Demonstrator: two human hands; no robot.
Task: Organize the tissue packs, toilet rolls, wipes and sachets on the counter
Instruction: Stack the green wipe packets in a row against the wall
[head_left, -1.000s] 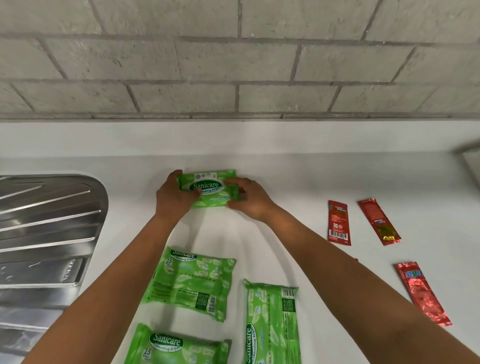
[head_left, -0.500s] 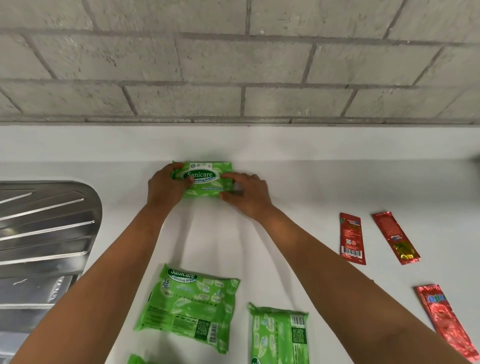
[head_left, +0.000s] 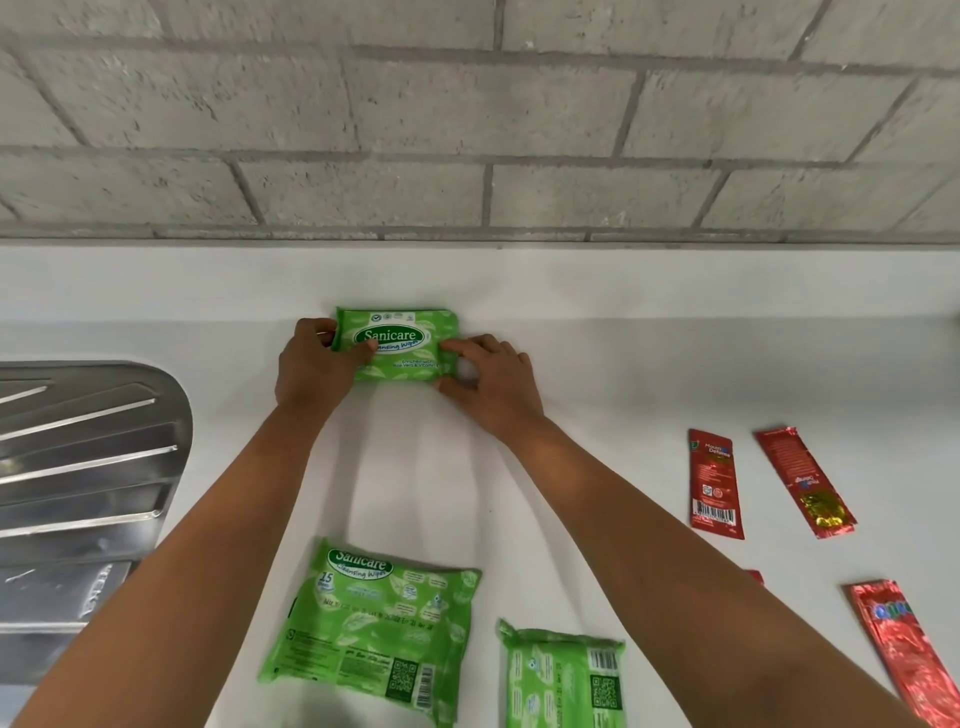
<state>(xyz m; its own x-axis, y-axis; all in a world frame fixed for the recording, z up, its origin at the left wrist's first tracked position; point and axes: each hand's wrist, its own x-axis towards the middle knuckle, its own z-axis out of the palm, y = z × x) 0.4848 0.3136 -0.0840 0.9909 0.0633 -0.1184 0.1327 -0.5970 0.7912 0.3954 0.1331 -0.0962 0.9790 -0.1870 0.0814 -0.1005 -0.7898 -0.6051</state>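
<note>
A green Sanicare wipes pack (head_left: 397, 344) stands upright against the white backsplash at the back of the counter. My left hand (head_left: 311, 369) grips its left end and my right hand (head_left: 493, 382) holds its right end. Two more green wipes packs lie flat near me, one (head_left: 374, 629) at centre and one (head_left: 563, 675) to its right, cut off by the frame's bottom edge. Red sachets lie on the right: one (head_left: 714, 483) with a barcode, one (head_left: 802, 480) slanted beside it, one (head_left: 906, 649) nearer me.
A steel sink drainboard (head_left: 78, 483) takes up the left side of the white counter (head_left: 623, 395). A grey brick wall (head_left: 467, 119) rises behind the backsplash. A small red scrap of a sachet (head_left: 754, 577) peeks out beside my right forearm.
Both hands have pushed the wipes pack farther back until it stands against the backsplash. The view has shifted, so the near packs sit lower in the frame.
</note>
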